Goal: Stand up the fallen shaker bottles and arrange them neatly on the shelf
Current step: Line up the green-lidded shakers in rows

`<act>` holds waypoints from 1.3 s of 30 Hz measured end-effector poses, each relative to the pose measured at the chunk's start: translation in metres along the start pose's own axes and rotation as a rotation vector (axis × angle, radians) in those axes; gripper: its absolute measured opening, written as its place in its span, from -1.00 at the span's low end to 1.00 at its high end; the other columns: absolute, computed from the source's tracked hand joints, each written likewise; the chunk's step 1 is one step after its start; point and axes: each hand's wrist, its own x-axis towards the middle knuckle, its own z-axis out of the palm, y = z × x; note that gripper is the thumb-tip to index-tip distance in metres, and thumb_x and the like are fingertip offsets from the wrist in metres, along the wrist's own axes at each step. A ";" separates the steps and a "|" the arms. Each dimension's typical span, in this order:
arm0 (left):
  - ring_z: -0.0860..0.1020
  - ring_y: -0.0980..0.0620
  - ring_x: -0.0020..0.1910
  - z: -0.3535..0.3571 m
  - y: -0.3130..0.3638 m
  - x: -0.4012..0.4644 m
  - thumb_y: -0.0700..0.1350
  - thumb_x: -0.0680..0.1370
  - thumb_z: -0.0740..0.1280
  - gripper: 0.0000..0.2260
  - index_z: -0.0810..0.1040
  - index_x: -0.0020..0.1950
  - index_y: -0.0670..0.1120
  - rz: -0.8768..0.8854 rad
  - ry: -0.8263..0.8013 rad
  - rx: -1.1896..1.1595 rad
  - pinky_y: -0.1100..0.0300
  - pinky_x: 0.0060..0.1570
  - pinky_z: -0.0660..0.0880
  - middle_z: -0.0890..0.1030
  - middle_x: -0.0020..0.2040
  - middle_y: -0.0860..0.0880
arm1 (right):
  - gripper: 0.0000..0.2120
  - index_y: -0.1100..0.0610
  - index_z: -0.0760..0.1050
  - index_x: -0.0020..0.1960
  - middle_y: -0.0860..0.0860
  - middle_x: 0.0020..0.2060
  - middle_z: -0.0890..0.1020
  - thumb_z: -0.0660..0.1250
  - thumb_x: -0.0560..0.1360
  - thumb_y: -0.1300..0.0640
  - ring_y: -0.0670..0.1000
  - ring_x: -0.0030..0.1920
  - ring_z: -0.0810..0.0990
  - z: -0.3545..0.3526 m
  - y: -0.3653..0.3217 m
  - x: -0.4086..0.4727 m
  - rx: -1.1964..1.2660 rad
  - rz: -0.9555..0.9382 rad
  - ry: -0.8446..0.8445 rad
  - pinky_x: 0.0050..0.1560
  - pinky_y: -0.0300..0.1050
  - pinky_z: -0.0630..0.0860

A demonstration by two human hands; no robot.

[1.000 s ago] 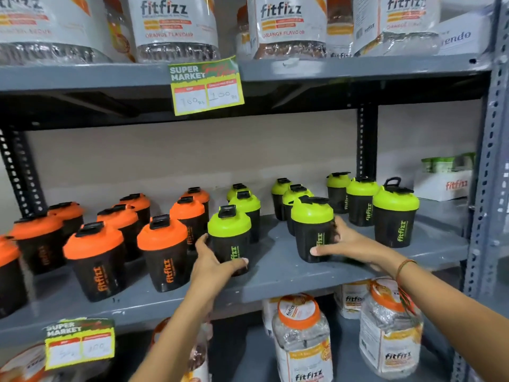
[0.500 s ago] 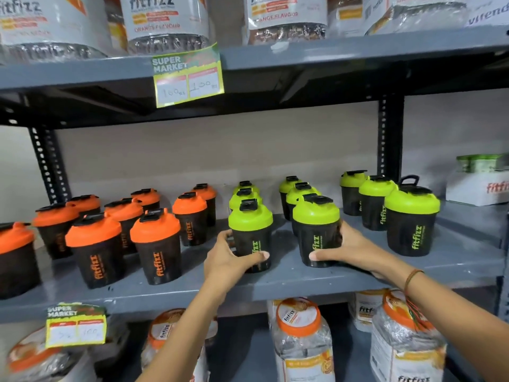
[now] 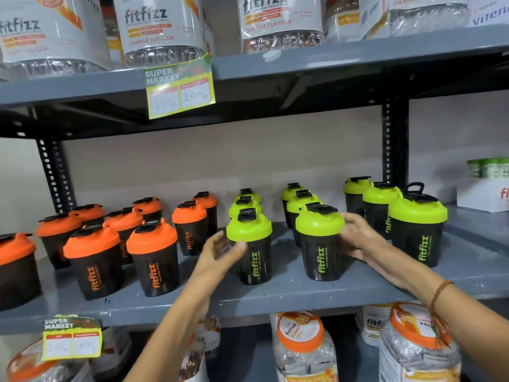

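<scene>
Black shaker bottles stand upright in rows on the grey middle shelf (image 3: pixel 275 299): orange-lidded ones (image 3: pixel 154 260) on the left, green-lidded ones (image 3: pixel 417 232) on the right. My left hand (image 3: pixel 217 255) is blurred, its fingers apart, right at the left side of the front green-lidded shaker (image 3: pixel 253 260). My right hand (image 3: pixel 358 241), also blurred with spread fingers, hovers at the right side of the neighbouring front green-lidded shaker (image 3: pixel 321 252). Neither hand wraps a bottle. No fallen bottle is in view.
Large fitfizz jars (image 3: pixel 162 28) fill the upper shelf, with a price tag (image 3: pixel 180 89) hanging from its edge. Orange-lidded jars (image 3: pixel 300 346) stand on the lower shelf. A white box (image 3: pixel 482 194) sits at the far right, behind a black upright post (image 3: pixel 394 144).
Both hands held the two front green-lidded shakers before; now their fingers have spread and come off the bottles. The two shakers stand in the front row. The view has moved closer.
</scene>
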 end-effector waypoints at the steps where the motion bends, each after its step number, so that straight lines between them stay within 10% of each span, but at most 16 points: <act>1: 0.48 0.14 0.27 -0.005 0.003 0.003 0.47 0.12 0.42 -0.10 0.39 0.36 0.09 -0.010 0.015 -0.045 0.16 0.24 0.39 0.51 0.30 0.10 | -0.10 0.01 0.40 0.38 0.04 0.24 0.62 0.50 0.16 -0.38 0.05 0.21 0.61 -0.005 -0.002 0.004 0.139 -0.001 0.067 0.13 -0.03 0.53; 6: 0.52 0.06 0.19 -0.006 0.008 0.047 0.04 0.58 0.27 -0.62 0.39 0.38 0.01 -0.037 0.169 -0.171 0.11 0.30 0.39 0.52 0.33 -0.05 | -0.61 0.12 0.43 0.37 0.08 0.22 0.56 0.28 0.57 0.05 0.04 0.13 0.57 -0.015 -0.005 0.046 0.140 0.017 0.324 0.07 -0.06 0.51; 9: 0.52 -0.03 0.20 0.001 0.002 0.075 -0.26 0.57 0.28 -0.52 0.27 0.48 -0.15 -0.058 0.123 -0.066 0.11 0.21 0.44 0.47 0.36 -0.16 | -0.63 0.10 0.41 0.37 0.05 0.23 0.55 0.31 0.57 0.10 -0.05 0.09 0.55 -0.011 0.003 0.068 -0.117 0.060 0.300 0.00 -0.16 0.48; 19: 0.54 -0.08 0.01 0.012 -0.014 0.101 -0.13 0.49 0.38 -0.70 0.50 0.20 -0.11 -0.132 -0.065 0.153 0.06 0.01 0.48 0.60 0.06 -0.14 | -0.71 0.17 0.34 0.36 0.19 0.23 0.53 0.13 0.66 0.21 -0.02 -0.03 0.54 0.000 0.016 0.099 -0.225 0.179 0.042 -0.25 -0.38 0.49; 24: 0.55 0.09 -0.30 0.011 -0.022 0.109 -0.22 0.41 0.43 -0.87 0.56 -0.16 0.00 -0.137 -0.048 0.164 0.21 -0.36 0.47 0.65 -0.32 0.06 | -0.72 0.12 0.39 0.34 0.16 0.19 0.57 0.13 0.66 0.10 0.10 0.13 0.54 -0.004 0.020 0.102 -0.287 0.187 0.026 0.20 0.00 0.46; 32: 0.54 0.00 -0.27 0.016 -0.015 0.105 -0.24 0.56 0.30 -0.84 0.55 -0.19 -0.04 -0.178 -0.010 0.165 0.15 -0.29 0.47 0.61 -0.28 -0.02 | -0.71 0.04 0.39 0.36 0.11 0.22 0.57 0.13 0.66 0.05 0.10 0.19 0.53 -0.005 0.019 0.100 -0.272 0.225 0.017 0.23 -0.03 0.44; 34: 0.57 -0.06 -0.14 0.017 -0.010 0.099 -0.17 0.55 0.33 -0.96 0.57 -0.03 -0.09 -0.184 -0.045 0.158 0.12 -0.19 0.50 0.65 -0.12 -0.12 | -0.72 0.04 0.38 0.36 0.11 0.24 0.56 0.15 0.66 0.09 0.01 0.08 0.55 -0.005 0.018 0.098 -0.262 0.216 0.018 0.04 -0.16 0.49; 36: 0.57 -0.09 0.04 0.015 -0.006 0.095 -0.15 0.48 0.41 -0.65 0.50 0.24 -0.16 -0.168 -0.061 0.140 0.09 -0.05 0.52 0.62 0.13 -0.20 | -0.61 0.08 0.32 0.44 0.11 0.28 0.52 0.20 0.63 0.24 -0.07 0.03 0.55 -0.009 0.017 0.098 -0.210 0.153 0.052 -0.15 -0.27 0.51; 39: 0.50 -0.10 0.22 0.010 0.009 0.079 -0.40 0.51 0.32 -0.49 0.29 0.44 -0.24 -0.100 0.029 0.030 0.07 0.12 0.50 0.48 0.33 -0.25 | -0.46 0.15 0.28 0.49 0.16 0.35 0.48 0.24 0.56 0.41 0.02 0.14 0.53 -0.017 0.008 0.098 -0.071 0.035 0.167 0.01 -0.22 0.51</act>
